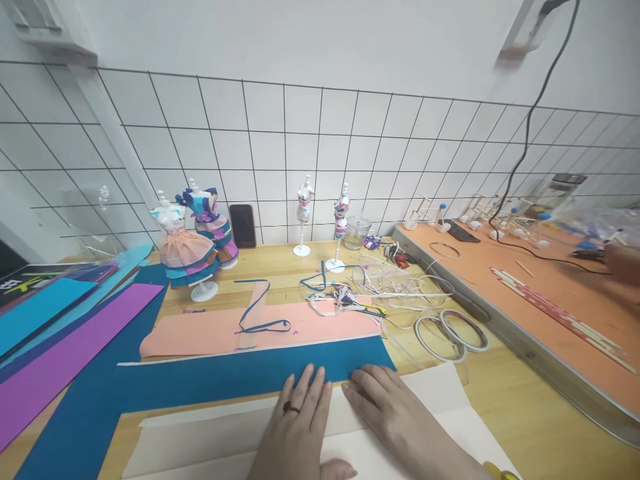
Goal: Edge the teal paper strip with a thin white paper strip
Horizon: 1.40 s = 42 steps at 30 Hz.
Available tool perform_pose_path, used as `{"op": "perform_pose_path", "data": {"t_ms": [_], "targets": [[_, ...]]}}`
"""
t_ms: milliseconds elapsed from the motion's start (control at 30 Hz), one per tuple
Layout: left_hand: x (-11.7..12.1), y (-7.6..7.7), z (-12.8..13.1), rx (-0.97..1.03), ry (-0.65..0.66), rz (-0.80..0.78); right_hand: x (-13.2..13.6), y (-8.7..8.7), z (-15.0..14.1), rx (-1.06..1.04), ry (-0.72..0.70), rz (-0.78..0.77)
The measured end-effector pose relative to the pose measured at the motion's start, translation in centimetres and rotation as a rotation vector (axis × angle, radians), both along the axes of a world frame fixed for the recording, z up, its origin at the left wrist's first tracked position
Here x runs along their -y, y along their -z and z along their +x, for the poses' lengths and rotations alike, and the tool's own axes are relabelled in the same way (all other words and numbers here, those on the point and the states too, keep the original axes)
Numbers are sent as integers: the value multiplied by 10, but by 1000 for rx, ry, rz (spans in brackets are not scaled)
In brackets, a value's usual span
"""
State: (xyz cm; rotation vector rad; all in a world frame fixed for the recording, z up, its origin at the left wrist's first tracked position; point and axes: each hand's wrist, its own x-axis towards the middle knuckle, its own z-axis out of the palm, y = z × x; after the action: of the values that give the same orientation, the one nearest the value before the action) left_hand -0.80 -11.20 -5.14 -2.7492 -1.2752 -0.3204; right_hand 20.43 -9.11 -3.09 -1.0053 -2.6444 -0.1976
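Seeing paper [200, 427] on table [525, 400] now; strip [240, 373] just beyond, eleven o'clock; phone [243, 225] farther along eleven; tape rolls [479, 348] at two.

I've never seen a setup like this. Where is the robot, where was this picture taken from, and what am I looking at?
There is no robot here: a person works with two bare hands. This single view comes from a camera worn on their head, looking forward and down.

The left hand, wearing a dark ring, and the right hand lie on a pale sheet, fingertips near the edge of a blue strip. Neither seems to grip anything.

Beyond, on the wooden table, are a pink strip, tape rings and small dress forms, two wearing layered skirts. A phone leans against the tiled wall. Someone else's hand shows at the far right.
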Motion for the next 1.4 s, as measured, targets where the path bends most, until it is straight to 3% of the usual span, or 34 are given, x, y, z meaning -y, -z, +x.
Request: {"op": "perform_pose_path", "data": {"t_ms": [200, 400, 633, 1100, 1233, 1400], "targets": [[0, 4, -2, -23, 20, 82, -6, -9, 10, 3, 5, -36], [1, 4, -4, -52, 34, 209, -14, -10, 45, -5, 57, -38], [1, 9, -13, -13, 66, 403, -6, -13, 72, -15, 144, -61], [-1, 8, -13, -1, 91, 388, 0, -16, 111, 51, 200, -115], [-1, 10, -15, -1, 99, 373, 1, -15, 118, 32, 206, -50], [-2, 12, -19, -7, 116, 380, 9, -21, 121, -26, 214, -106]]}}
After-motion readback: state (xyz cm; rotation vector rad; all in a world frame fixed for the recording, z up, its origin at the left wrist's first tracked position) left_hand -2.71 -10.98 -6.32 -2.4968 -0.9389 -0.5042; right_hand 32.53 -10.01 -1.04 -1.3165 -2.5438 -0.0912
